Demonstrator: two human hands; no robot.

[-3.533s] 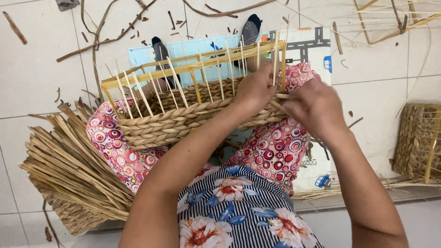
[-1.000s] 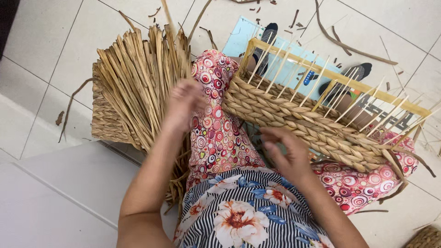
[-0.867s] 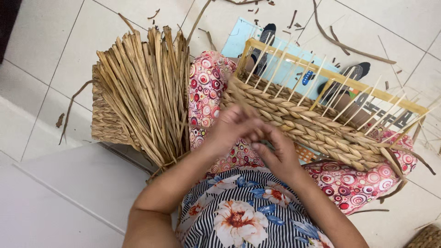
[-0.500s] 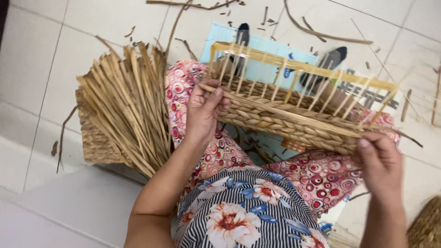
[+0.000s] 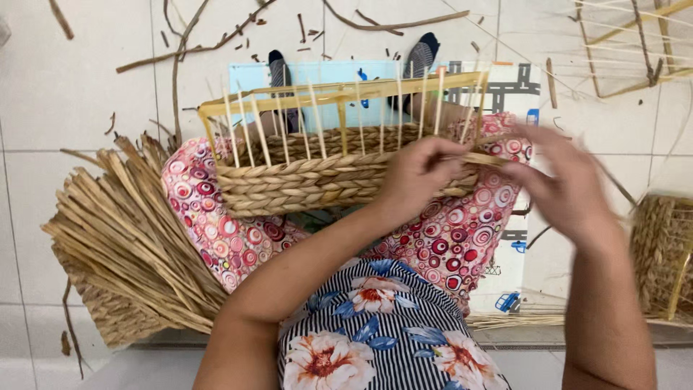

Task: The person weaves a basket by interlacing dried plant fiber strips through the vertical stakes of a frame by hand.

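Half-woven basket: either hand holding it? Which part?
Left hand grips the half-woven basket at its braided right end. Right hand is blurred; hold cannot be told.

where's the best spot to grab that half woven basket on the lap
Probably the half woven basket by its braided lower wall at the free left end, coming from the left; the thin upright stakes above look bendable, and the left hand and right hand crowd the right end.

White tiled floor (image 5: pixel 86 79) (twig scraps (image 5: pixel 195 50) scattered) bears a reed bundle (image 5: pixel 123 238).
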